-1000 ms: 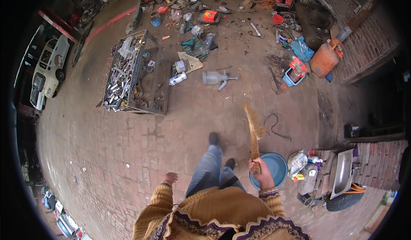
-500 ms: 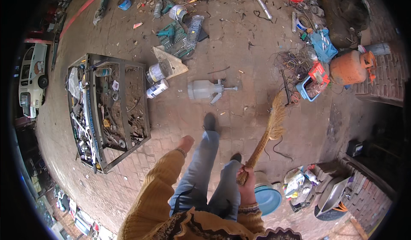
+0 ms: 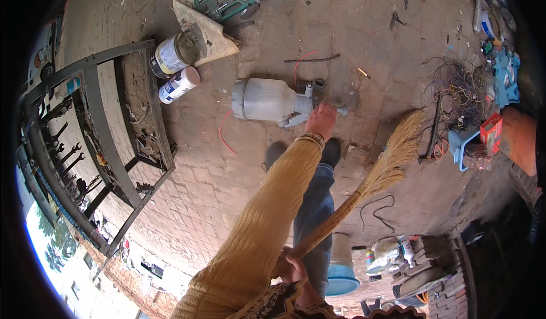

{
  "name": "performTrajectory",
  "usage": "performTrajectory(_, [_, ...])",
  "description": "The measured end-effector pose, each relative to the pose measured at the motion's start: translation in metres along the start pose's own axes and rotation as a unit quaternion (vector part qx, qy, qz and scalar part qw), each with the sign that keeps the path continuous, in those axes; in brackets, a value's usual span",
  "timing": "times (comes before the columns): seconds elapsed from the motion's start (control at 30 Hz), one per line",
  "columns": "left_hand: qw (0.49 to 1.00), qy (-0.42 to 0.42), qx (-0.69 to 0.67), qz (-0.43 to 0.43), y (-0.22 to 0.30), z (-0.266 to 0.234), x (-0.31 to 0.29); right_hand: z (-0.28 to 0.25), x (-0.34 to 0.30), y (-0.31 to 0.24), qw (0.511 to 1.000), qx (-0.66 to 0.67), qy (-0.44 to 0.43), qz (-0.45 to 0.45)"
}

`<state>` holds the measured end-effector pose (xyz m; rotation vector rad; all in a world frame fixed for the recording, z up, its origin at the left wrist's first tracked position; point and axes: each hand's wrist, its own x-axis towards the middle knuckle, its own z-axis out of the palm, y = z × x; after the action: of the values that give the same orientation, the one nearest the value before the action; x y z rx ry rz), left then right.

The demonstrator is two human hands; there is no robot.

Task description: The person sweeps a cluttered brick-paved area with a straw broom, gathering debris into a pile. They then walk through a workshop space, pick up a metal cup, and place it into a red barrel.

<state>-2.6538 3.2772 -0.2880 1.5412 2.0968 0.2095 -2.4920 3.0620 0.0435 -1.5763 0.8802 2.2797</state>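
Note:
A pressure sprayer bottle [image 3: 267, 99], translucent with grey fittings, lies on its side on the brick floor. My left hand [image 3: 322, 120] reaches down to its head end, with the fingers closed over the grey neck near the nozzle. Low in the view, my right hand [image 3: 292, 269] grips the handle of a straw broom [image 3: 378, 174]. The broom slants up to the right, its bristles fanned out over the floor. My left sleeve partly covers the broom's handle end.
At left stands a metal frame rack [image 3: 99, 140] hung with wrenches. Beside it are a paint can [image 3: 173, 54] and a white spray can [image 3: 180, 84]. Tangled wires [image 3: 460, 85] and a blue basket [image 3: 463, 148] are at right; a light-blue basin [image 3: 341, 285] sits near my legs.
I have bent closer to the floor. My left hand has moved from beside my leg to the sprayer's head. The broom stays in my right hand.

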Motion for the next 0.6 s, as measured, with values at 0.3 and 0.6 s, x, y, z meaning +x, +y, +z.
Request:
performTrajectory(0.3, [0.991,-0.087,0.097,0.028,-0.029,0.035,0.016,-0.002,0.001,-0.03,0.999,-0.043,-0.011,0.013])
performTrajectory(0.6, [0.965,0.184,-0.156,-0.1,-0.11,-0.179,-0.082,-0.011,0.017,-0.024,0.996,-0.083,0.036,0.015])
